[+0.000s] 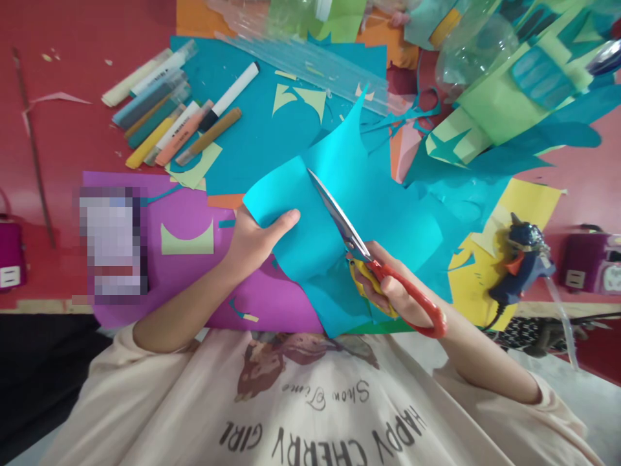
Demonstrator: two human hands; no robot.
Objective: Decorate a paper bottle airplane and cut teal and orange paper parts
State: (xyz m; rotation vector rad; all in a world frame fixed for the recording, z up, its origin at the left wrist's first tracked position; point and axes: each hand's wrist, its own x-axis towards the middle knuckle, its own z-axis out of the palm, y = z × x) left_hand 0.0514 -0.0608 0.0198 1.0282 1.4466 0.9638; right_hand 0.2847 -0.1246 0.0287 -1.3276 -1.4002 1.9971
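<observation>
Pinches a bright turquoise, curling sheet of smooth paper [388, 207] at its left side with the left hand [257, 236]: thumb pressed flat on the upper face, fingers hidden beneath. Probably serves to steady the loose flap and to keep the thumb beside the blade line rather than on it.

Clasps a pair of long, steel-bladed scissors with red plastic handles [359, 249] in the right hand [394, 291], thumb and curled fingers closed about the handle end. Shows also a yellow part under those fingers; not clear whether handle or separate item. Lies diagonally over the sheet, tip directed up and away to the left, apparently for a straight wrist. Not possible to judge the gap between the blades, the lower one being indistinct.

Located in front of the torso: sheet partly over a flat purple paper sheet [286, 304], near enough for bent elbows.

Grouped side by side at upper left, beyond the left hand: multicoloured felt-tip markers [169, 134], likely for reach. Set at right, on yellow paper [466, 291]: dark blue glue gun [519, 268], perhaps to shield the red tabletop [72, 142].
</observation>
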